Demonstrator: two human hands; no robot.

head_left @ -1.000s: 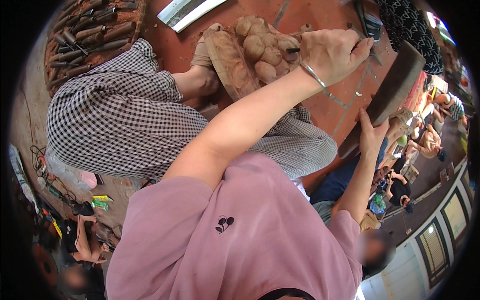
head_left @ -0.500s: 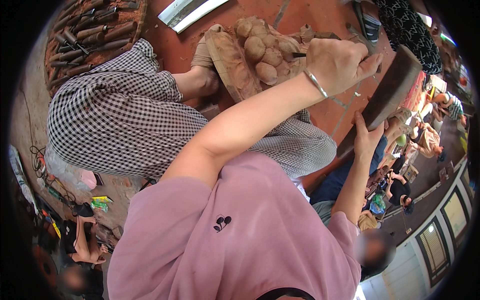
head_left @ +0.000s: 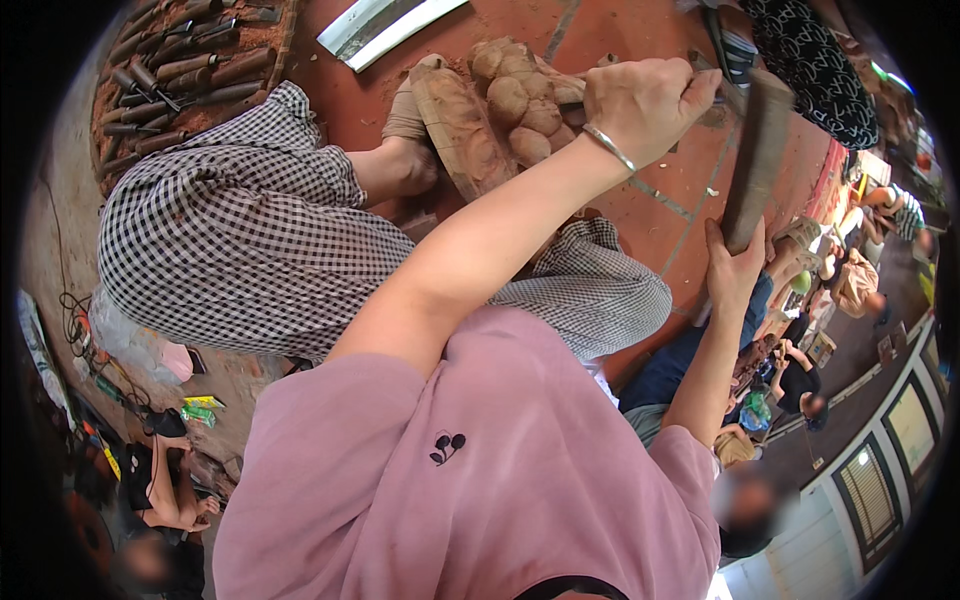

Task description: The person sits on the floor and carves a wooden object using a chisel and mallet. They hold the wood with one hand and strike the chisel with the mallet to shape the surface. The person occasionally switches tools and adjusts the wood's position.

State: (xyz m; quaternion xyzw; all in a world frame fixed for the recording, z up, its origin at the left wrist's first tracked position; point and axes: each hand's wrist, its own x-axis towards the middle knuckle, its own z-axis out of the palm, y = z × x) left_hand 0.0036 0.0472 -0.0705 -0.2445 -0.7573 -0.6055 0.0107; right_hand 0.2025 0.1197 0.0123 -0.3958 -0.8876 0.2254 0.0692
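My left hand (head_left: pixel 645 105) is closed in a fist around a thin chisel (head_left: pixel 572 112), its tip against the wood carving (head_left: pixel 505 110). The carving lies on the red floor (head_left: pixel 640 30), just beside my bare foot (head_left: pixel 405 150). Right of the carving, my right hand (head_left: pixel 735 275) grips a wooden mallet (head_left: pixel 758 150), which stands upright.

bare red tile floor (head_left: pixel 640 40) lies open beyond the carving (head_left: pixel 500 110); chisel tray (head_left: pixel 180 70) crowds far left.

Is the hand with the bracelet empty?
No, the left hand is closed around a thin chisel whose tip sits against the wood carving.
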